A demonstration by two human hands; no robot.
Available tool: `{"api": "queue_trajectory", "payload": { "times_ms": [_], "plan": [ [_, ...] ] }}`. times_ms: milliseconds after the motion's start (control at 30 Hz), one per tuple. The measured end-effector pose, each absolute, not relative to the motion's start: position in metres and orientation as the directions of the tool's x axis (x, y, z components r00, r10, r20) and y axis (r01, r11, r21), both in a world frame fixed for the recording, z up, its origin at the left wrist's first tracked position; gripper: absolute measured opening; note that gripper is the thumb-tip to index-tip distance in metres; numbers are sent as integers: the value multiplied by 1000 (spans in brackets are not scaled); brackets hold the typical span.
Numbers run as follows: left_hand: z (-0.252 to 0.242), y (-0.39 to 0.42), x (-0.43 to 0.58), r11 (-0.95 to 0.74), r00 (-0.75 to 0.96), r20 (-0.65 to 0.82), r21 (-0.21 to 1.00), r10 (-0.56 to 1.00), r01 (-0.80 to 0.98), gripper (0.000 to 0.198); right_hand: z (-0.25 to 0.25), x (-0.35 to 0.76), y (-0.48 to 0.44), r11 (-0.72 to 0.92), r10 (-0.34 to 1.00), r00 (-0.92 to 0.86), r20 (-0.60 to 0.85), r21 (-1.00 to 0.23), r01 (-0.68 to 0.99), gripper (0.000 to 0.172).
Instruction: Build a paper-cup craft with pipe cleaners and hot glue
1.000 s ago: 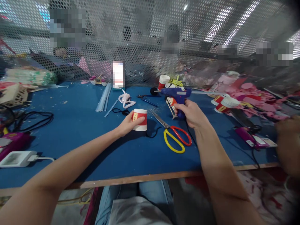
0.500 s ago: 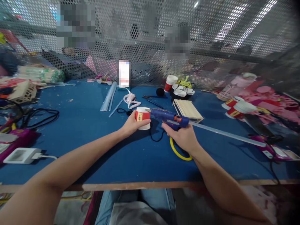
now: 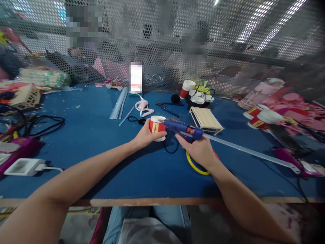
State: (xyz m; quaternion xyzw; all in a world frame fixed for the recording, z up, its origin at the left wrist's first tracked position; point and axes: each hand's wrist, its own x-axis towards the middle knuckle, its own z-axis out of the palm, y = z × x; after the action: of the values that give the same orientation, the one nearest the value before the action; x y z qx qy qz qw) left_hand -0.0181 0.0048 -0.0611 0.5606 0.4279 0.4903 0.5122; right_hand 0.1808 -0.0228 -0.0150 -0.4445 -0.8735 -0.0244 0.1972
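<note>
Near the middle of the blue table, my left hand (image 3: 146, 135) is wrapped round a red and white paper cup (image 3: 157, 127). My right hand (image 3: 200, 148) grips a blue glue gun (image 3: 181, 128), its nozzle at the cup's upper right rim. A long clear glue stick (image 3: 243, 149) sticks out of the gun's back toward the right. Behind and beneath my right hand, a yellow ring-shaped piece (image 3: 195, 166) rests on the table. Just behind the cup lie a black cord (image 3: 138, 120) and a white ribbon (image 3: 143, 106).
Clear glue sticks (image 3: 118, 105) lie left of the ribbon, and a lit phone (image 3: 136, 78) stands behind. Pliers (image 3: 169, 103), a small wooden rack (image 3: 207, 119) and a standing cup (image 3: 188, 88) are at the back. Stacked cups (image 3: 266, 118) lie right; a white adapter (image 3: 25, 167) sits left.
The cup and my left hand have shifted slightly right in view. The glue gun's rear end sits slightly lower and more to the left, with its nozzle still at the rim.
</note>
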Motion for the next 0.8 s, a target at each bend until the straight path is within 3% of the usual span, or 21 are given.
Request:
{"api": "queue_trajectory", "payload": {
  "times_ms": [800],
  "plan": [
    [-65,5,-20,-121,141,124,992,982,-33,65,-18,187,-22,584,764,-510,395,-88,807,40]
  ]
}}
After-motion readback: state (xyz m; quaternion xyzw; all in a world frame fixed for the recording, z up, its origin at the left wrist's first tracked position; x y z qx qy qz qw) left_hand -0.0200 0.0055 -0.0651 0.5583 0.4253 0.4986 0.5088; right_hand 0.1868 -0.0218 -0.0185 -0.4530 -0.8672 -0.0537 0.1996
